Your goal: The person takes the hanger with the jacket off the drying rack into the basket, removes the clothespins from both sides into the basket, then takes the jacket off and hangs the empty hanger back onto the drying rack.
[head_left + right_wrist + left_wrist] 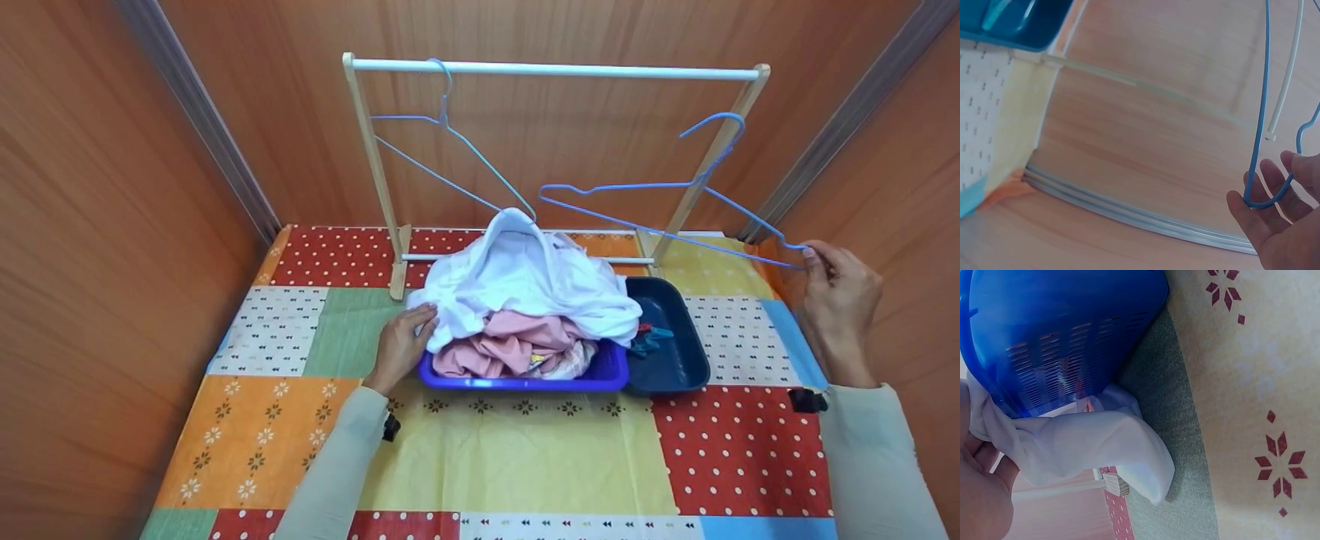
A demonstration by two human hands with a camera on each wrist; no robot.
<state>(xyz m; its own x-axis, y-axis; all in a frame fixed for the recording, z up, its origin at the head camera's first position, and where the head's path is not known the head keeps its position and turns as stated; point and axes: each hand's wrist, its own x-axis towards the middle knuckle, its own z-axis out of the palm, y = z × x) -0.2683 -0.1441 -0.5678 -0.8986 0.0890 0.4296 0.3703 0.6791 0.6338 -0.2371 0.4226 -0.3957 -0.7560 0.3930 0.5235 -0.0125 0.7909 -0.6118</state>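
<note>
My right hand (pixel 844 289) pinches one end corner of a blue clothes hanger (pixel 637 185), holding it up in front of the rack's right post. In the right wrist view, the hanger's rounded corner lies across the fingers, with the thumb over it. A white garment (pixel 517 266) with a raised, hood-like edge is heaped over a blue-purple basket (pixel 525 384). At its left side, my left hand (pixel 403 341) grips the cloth, part of which hangs outside the basket wall in the left wrist view. Pink cloth (pixel 517 341) shows below the white garment.
A rack with a white bar (pixel 555 70) stands behind the basket. Another hanger (pixel 480 161) hangs from its left part. To the basket's right sits a dark blue tray (pixel 686 352) with clothespins (pixel 651 339). A patchwork cloth (pixel 525 457) covers the table; wooden panels (pixel 82 262) enclose it.
</note>
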